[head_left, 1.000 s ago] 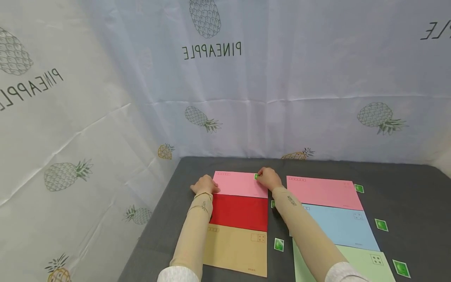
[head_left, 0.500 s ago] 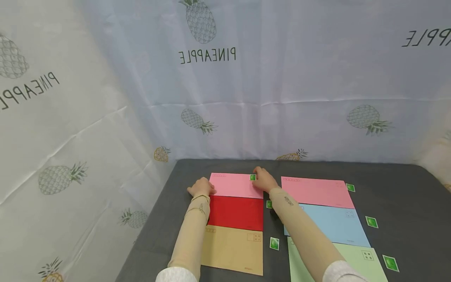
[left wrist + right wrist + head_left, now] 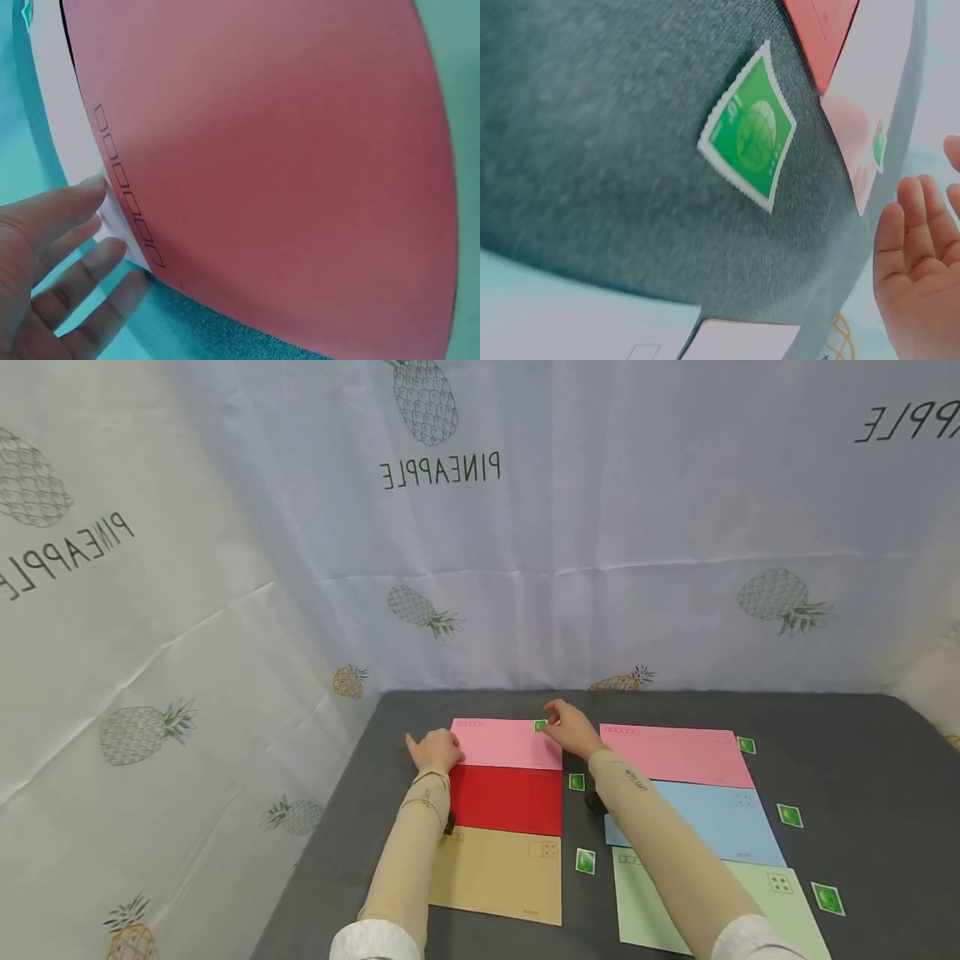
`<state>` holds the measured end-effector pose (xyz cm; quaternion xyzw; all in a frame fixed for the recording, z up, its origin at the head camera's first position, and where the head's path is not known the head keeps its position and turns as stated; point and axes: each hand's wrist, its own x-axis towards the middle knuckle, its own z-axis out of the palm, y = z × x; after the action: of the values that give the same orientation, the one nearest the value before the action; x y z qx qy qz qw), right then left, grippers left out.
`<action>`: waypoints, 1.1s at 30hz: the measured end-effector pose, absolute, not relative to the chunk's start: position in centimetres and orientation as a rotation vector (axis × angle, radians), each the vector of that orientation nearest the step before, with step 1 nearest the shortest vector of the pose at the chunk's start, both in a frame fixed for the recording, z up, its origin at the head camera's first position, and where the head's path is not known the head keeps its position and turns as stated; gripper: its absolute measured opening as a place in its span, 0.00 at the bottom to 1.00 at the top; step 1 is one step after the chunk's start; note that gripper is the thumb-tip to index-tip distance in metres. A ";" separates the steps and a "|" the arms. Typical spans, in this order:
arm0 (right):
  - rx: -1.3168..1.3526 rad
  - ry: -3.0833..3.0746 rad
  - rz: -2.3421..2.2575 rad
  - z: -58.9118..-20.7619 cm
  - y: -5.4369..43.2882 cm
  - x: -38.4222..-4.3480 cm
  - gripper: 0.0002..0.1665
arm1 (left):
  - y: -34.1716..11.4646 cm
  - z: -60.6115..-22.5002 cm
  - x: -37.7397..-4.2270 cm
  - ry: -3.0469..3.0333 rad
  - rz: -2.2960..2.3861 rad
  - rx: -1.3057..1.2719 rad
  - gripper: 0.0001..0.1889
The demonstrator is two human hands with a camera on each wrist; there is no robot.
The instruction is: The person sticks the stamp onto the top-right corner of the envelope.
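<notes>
The red envelope (image 3: 277,172) spreads across most of the view, a row of six small printed boxes running along its left edge. Left of the red envelope lies a pale pink envelope (image 3: 60,97), seen as a narrow strip, with part of a green stamp (image 3: 28,16) at its top end. The left hand (image 3: 64,262) is beside the red envelope's lower left corner, fingers spread and slightly bent, the uppermost fingertip over the pale strip. Dark tabletop (image 3: 206,322) shows below the red envelope; a greenish sheet (image 3: 459,82) borders its right side.
</notes>
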<state>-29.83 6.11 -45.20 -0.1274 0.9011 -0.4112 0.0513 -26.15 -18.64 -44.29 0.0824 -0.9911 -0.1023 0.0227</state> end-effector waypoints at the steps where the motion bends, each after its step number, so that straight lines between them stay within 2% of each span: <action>1: -0.394 2.740 -1.270 -45.1 6.3 -29.7 0.26 | -18.5 -44.3 -26.1 -3.065 -0.319 0.245 0.03; 4: -0.400 2.742 -1.333 -44.8 6.8 -29.3 0.26 | -18.1 -44.1 -26.0 -3.031 -0.308 0.211 0.08; 8: -0.401 2.745 -1.404 -44.5 7.4 -29.1 0.26 | -17.3 -43.5 -26.2 -2.976 -0.318 0.127 0.09; 14: -0.397 2.744 -1.440 -44.1 8.9 -28.5 0.25 | -14.5 -43.0 -25.9 -2.902 -0.518 -0.056 0.16; 24: -0.333 2.693 -1.535 -43.1 11.2 -26.6 0.26 | -8.2 -42.0 -24.4 -2.902 -0.725 -0.321 0.19; 33: -0.350 2.783 -1.508 -42.3 15.8 -25.3 0.28 | -3.8 -41.6 -23.5 -2.891 -0.786 -0.499 0.22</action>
<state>-25.28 15.79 -42.27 -0.1100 0.8736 -0.4735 -0.0216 -23.51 -3.77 -41.60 -0.1641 -0.9505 -0.2585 0.0522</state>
